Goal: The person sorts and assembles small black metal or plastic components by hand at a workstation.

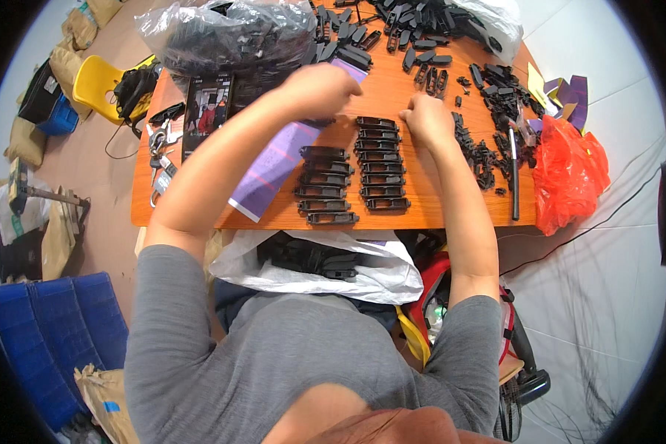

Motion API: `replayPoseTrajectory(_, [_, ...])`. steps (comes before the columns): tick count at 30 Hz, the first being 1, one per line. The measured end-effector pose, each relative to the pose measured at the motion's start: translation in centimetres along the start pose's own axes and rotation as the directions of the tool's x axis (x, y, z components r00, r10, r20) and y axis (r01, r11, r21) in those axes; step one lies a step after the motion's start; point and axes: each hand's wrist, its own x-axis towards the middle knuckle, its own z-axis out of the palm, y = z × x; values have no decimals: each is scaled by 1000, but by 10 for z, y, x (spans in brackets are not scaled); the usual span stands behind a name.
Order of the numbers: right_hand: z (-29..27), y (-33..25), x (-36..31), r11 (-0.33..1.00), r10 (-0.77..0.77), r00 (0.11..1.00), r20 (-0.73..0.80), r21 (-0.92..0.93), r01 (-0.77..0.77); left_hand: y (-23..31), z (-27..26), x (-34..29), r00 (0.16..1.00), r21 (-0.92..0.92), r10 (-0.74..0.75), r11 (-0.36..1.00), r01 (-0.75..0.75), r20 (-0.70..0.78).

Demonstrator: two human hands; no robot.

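Observation:
My left hand (320, 90) is over the table, beyond the left column of black plastic frames (325, 179). Its fingers are curled, and what they hold, if anything, is hidden. My right hand (428, 122) is to the right of the second column of frames (381, 169), its fingers bent in; I cannot make out anything in them. Just past its knuckles lie a few black slotted housings (431, 80). Both columns are laid out in rows on the orange wooden table (422, 200). A purple printed sheet (277, 174) lies under my left forearm.
Piles of black plastic parts (422, 26) cover the far side, with small black pieces (477, 152) at the right. A black pen-like stick (513, 177) lies beside a red plastic bag (568, 174). Keys (157, 155) rest at the left. An open white bag (318, 285) with black parts is on my lap.

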Motion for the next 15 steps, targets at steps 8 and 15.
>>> replayPoseTrajectory(8, [-2, -2, -11, 929, 100, 975, -196, 369, -21, -21, -13, -53, 998, 290, 48, 955, -55, 32])
replayPoseTrajectory(15, [-9, -25, -33, 649, 49, 993, -108, 759, 51, -23, -6, -60, 997, 196, -32, 980, 46, -73])
